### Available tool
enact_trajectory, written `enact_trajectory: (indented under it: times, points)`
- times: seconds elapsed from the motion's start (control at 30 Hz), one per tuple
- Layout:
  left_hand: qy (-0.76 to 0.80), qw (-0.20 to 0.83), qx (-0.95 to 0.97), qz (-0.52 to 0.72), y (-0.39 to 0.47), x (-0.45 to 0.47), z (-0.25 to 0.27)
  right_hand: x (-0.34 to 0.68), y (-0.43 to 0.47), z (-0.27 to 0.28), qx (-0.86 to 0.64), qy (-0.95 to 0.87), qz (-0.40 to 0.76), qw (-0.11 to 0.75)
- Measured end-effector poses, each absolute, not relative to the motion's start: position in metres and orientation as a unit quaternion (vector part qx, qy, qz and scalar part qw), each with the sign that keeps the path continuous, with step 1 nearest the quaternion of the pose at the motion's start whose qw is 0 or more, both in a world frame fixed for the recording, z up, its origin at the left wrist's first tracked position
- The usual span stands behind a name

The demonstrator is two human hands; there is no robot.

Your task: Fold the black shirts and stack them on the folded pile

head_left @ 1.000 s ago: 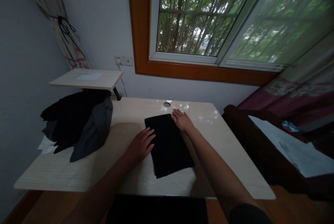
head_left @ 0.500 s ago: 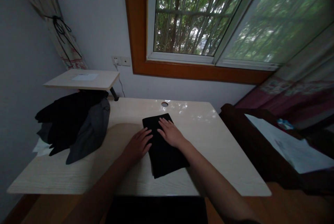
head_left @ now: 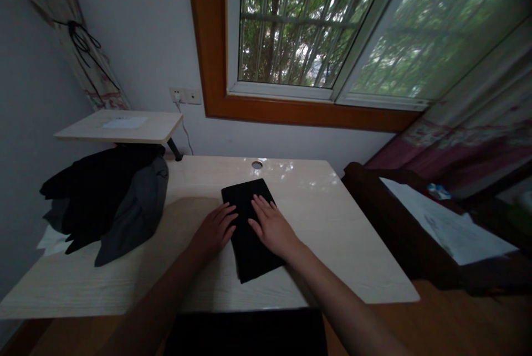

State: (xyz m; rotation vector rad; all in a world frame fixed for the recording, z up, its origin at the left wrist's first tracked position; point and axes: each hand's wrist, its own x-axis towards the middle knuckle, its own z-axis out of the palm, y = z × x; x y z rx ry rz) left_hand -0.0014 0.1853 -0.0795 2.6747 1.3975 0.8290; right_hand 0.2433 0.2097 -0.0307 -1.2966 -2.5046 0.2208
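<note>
A folded black cloth (head_left: 245, 240), shaped into a neat narrow rectangle, lies at a slight slant on the pale desk. My left hand (head_left: 214, 228) rests at the cloth's left edge, fingertips on it and fingers stretched out. Flat over the right side of the cloth lies my right hand (head_left: 272, 228), its fingers extended towards the far edge. Neither hand grips anything. The right wrist and forearm cover part of the cloth's near right edge.
Black and grey garments (head_left: 133, 212) are heaped on the desk's left, under a small raised shelf (head_left: 158, 133) with a paper (head_left: 124, 122) on it. The pale desk (head_left: 341, 223) has a round cable hole (head_left: 257, 165). Right of it stands dark brown furniture (head_left: 399, 234) bearing a white sheet (head_left: 453, 231).
My right hand has slid a little towards me and to the right over the cloth. My left hand stays at the left edge. The whole view has shifted slightly.
</note>
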Motion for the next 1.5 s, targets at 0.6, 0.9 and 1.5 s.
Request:
enact_trajectory:
  times: [0.6, 0.9, 1.5]
  points:
    - [0.443, 0.014, 0.855, 0.271, 0.185, -0.002, -0.077, 0.345, 0.21, -0.065, -0.594, -0.783, 0.087, 0.161]
    - [0.491, 0.043, 0.804, 0.334, 0.186, -0.004, -0.074, 0.327, 0.228, -0.055, -0.595, -0.69, 0.264, 0.317]
    - [0.531, 0.071, 0.757, 0.375, 0.191, -0.012, -0.076, 0.293, 0.265, -0.042, -0.633, -0.682, 0.334, 0.146]
